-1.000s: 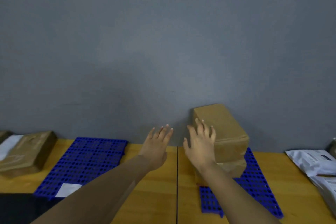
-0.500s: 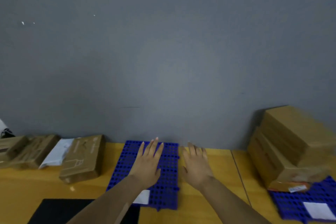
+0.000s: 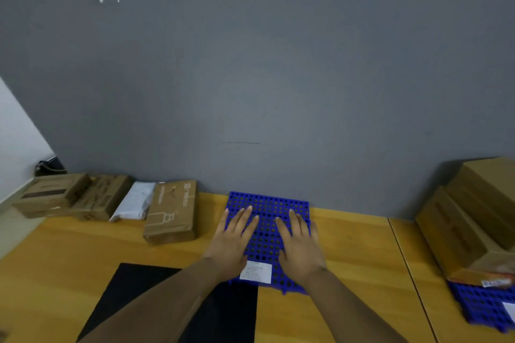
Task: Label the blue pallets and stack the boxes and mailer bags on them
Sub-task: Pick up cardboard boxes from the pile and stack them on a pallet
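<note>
A blue perforated pallet (image 3: 267, 205) lies on the wooden table against the grey wall, with a white label (image 3: 256, 272) at its near edge. My left hand (image 3: 232, 243) and my right hand (image 3: 299, 245) are both spread flat over this pallet, fingers apart, holding nothing. A second blue pallet (image 3: 479, 303) at the far right carries a stack of brown boxes (image 3: 473, 220) and has its own white label (image 3: 510, 310). Left of the middle pallet sit a brown box (image 3: 171, 214), a white mailer bag (image 3: 136, 203) and more brown boxes (image 3: 72, 196).
A black mat (image 3: 133, 292) lies on the table under my forearms. The wooden table (image 3: 354, 264) has a seam right of the middle pallet. The grey wall stands directly behind everything. A dark cable or plug (image 3: 48, 166) sits in the left corner.
My view has swung left, away from the stacked boxes. Both hands have left the box stack and come down over the middle pallet, now centred in view.
</note>
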